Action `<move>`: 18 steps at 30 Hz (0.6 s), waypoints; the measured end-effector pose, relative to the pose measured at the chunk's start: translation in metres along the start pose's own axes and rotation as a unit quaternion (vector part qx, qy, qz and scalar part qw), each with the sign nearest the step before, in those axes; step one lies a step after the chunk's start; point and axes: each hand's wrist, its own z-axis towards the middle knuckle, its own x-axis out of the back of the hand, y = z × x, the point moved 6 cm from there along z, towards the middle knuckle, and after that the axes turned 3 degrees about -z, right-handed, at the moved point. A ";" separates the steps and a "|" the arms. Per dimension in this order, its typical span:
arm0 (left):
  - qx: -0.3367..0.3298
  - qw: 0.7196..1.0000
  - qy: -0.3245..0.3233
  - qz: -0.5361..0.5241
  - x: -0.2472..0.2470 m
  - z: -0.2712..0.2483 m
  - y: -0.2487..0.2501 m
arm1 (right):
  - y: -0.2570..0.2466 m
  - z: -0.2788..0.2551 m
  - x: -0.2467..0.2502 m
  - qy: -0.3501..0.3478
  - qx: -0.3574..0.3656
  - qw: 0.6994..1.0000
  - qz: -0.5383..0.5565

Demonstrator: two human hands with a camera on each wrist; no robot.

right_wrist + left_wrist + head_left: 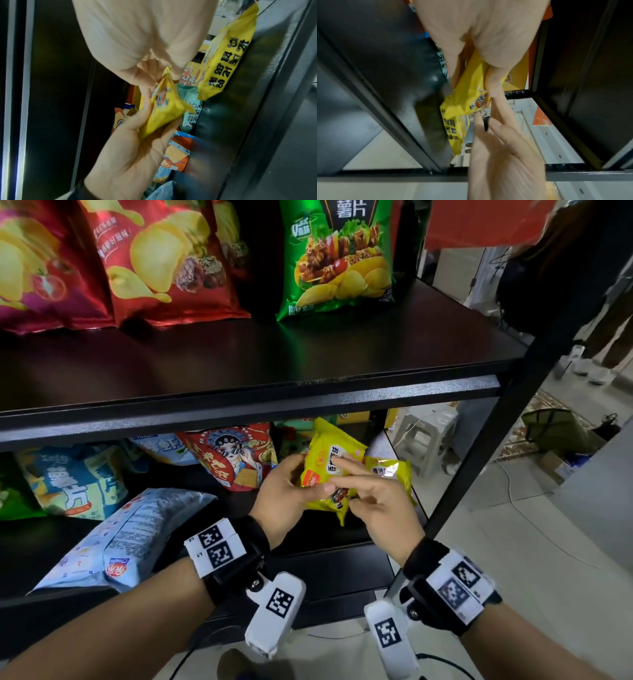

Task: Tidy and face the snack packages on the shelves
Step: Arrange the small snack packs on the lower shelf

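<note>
Held in front of the lower shelf (pixel 342 546), a yellow packet (pixel 330 465): likely light, soft, crinkly and slick, best taken by its sealed edges. Cupped from the left by the left hand (pixel 286 498), fingers curled around its side. Pinched at the lower edge by the right hand (pixel 376 505), forefinger stretched across the front.

Head camera looks forward and down at the shelves (pixel 260 405); both wrist cameras sit close, sharing the yellow packet (pixel 329 463) at 12 o'clock.
</note>
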 end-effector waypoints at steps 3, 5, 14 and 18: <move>-0.040 0.990 0.013 0.135 0.016 0.006 0.006 | 0.006 -0.002 0.018 0.093 -0.008 0.995 -0.025; -0.051 0.982 -0.004 0.180 0.020 0.009 0.009 | 0.013 -0.004 0.026 0.127 -0.056 0.989 -0.058; -0.068 0.964 -0.129 0.224 -0.008 0.015 0.028 | 0.031 0.004 0.031 0.043 -0.142 0.989 -0.001; -0.104 0.963 -0.069 0.238 -0.016 0.056 0.049 | 0.050 -0.005 0.039 0.077 -0.175 0.981 -0.039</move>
